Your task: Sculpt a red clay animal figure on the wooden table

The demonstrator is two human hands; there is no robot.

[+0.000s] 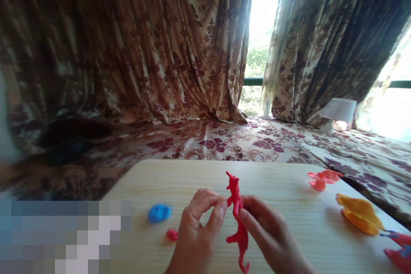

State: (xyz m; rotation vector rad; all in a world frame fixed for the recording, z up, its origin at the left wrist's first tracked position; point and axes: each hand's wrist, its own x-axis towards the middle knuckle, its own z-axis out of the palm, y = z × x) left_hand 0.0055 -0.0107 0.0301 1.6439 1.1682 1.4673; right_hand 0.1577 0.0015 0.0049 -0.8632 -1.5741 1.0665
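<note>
A red clay animal figure (243,235) with stubby legs, small pointed ears and a long curled tail is held up over the wooden table (282,180). My right hand (269,227) grips its body from the right between thumb and fingers. From the left, the thumb and index finger of my left hand (204,222) pinch one of the figure's front legs. Left of my left hand lie a flattened blue clay lump (159,213) and a small red clay piece (171,235), both on the table.
Along the table's right side sit a coral clay figure (324,178), a yellow clay figure (359,214) and a red-and-blue clay piece (400,257) cut by the frame edge. Behind are a flowered cloth surface (212,141), a white lamp (339,109) and curtains (180,43). The lower left is pixelated.
</note>
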